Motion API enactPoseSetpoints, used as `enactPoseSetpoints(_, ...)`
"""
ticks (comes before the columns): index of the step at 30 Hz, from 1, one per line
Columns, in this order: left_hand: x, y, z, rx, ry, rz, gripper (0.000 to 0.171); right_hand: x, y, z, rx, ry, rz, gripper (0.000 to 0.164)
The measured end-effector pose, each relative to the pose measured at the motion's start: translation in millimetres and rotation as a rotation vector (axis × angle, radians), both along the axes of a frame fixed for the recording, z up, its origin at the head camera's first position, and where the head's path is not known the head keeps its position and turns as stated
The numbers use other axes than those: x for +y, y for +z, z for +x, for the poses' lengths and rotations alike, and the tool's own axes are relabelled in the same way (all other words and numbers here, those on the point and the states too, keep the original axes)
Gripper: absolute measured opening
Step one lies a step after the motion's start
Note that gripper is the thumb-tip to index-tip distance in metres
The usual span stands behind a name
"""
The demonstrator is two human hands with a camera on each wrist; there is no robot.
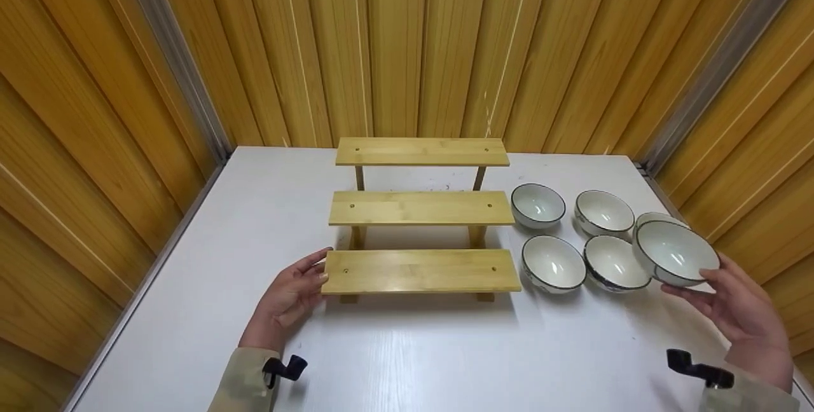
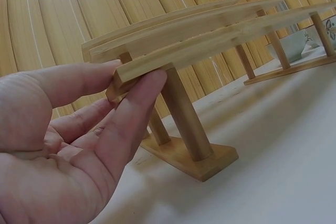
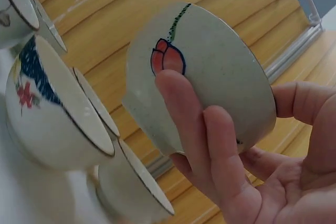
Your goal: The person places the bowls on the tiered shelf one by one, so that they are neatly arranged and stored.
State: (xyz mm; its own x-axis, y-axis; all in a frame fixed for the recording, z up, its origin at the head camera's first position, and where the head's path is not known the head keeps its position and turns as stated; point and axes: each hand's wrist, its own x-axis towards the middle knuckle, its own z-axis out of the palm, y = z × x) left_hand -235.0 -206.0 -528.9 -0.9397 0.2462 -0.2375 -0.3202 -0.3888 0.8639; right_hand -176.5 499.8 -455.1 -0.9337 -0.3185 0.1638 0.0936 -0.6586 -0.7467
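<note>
1. Your right hand (image 1: 741, 310) clamps one bowl (image 1: 677, 247) at the far right, thumb at the rim, fingers against the outer wall by the red flower (image 3: 167, 60). Keep that opposed hold firm; the smooth side will probably slip if you pinch only the lip.
2. Your left hand (image 1: 289, 297) pinches the left end of the rack's (image 1: 420, 208) lowest shelf (image 1: 420, 271). Steady it lightly: a hard push there could slide the rack over the table (image 1: 165, 336).
3. Mind the front pair, left bowl (image 1: 553, 262) and right bowl (image 1: 615, 264); they sit between your held bowl and the rack, so carry above their rims.
4. Beyond them stand two back bowls (image 1: 538, 204) (image 1: 604, 212), plus a half-hidden bowl (image 1: 658, 216) behind yours; lift straight up so nothing knocks.
5. Farthest, the top shelf (image 1: 422, 152) stands before the wall (image 1: 394, 49); no bowl sits on any shelf.
</note>
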Motion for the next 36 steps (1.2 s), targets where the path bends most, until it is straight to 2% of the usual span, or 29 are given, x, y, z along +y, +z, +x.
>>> enactPoseSetpoints(3, -0.1, -1.1, -0.2, 0.005, -0.006, 0.013, 0.073, -13.5, 13.6, -11.8, 0.026, 0.007, 0.064, 0.059)
enactPoseSetpoints(8, 0.3, -2.4, 0.1, 0.017, -0.009, 0.023, 0.07, -42.3, 36.0, -31.2, 0.004, 0.014, 0.152, 0.056)
enactPoseSetpoints(17, 2.5, -4.6, -0.6, 0.025, -0.005, 0.032, 0.069, -106.7, 71.4, -70.2, -0.029, -0.073, 0.374, 0.04)
enactPoseSetpoints(21, 1.6, -6.1, -0.2, 0.041, -0.027, 0.05, 0.071, -139.3, 82.1, -85.6, -0.047, -0.086, 0.454, 0.044)
enactPoseSetpoints(28, 2.7, -8.7, 1.7, 0.046, -0.056, 0.075, 0.074, -199.7, 99.3, -110.1, -0.092, -0.125, 0.522, 0.061)
enactPoseSetpoints(36, 3.5, -7.1, 2.8, 0.038, -0.034, 0.073, 0.071, -267.5, 113.8, -140.8, -0.108, -0.138, 0.532, 0.062)
